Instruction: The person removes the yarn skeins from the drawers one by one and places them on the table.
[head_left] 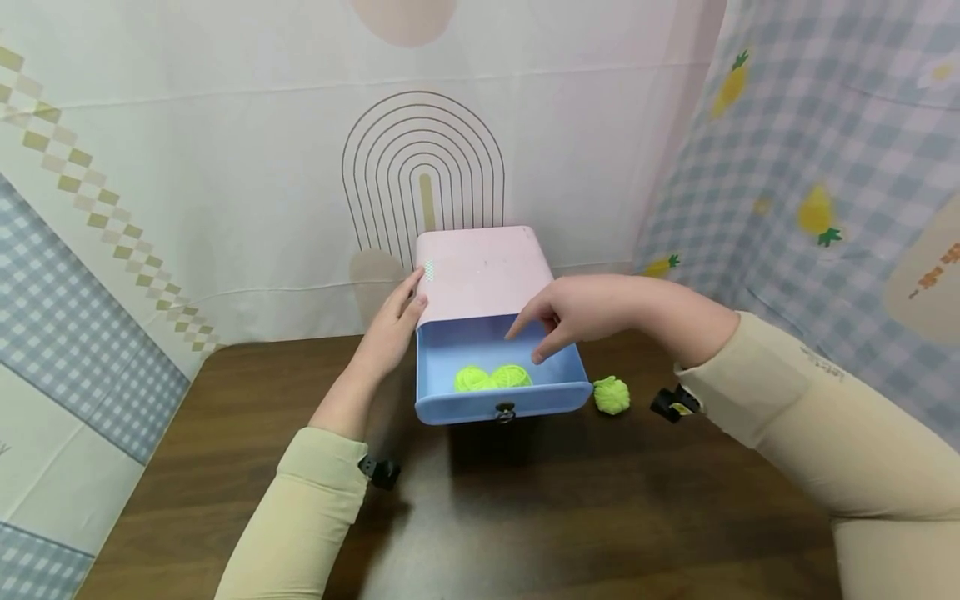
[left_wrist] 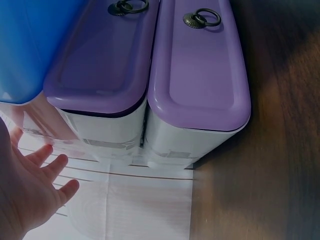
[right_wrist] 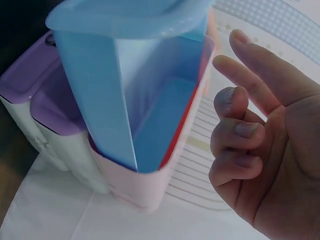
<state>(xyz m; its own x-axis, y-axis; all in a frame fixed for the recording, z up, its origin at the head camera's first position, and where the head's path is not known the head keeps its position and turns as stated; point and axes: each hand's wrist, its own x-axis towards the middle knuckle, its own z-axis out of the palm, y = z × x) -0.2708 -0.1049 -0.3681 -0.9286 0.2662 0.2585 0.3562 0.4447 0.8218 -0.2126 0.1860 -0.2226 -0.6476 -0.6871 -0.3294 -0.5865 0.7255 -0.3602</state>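
Note:
A small drawer unit with a pink top casing stands on the table, its blue top drawer pulled out. Two bright green yarn balls lie inside near the drawer's front wall. My left hand rests at the left side of the casing, fingertips on its upper edge and fingers spread. Over the right side of the drawer hovers my right hand, empty, its fingers loosely bent and thumb apart. A third green yarn ball sits on the table just right of the drawer.
Below the blue drawer are two shut purple drawers with metal ring pulls. The dark wooden table extends in front. A patterned cloth hangs behind the unit, and a checked one hangs on the right.

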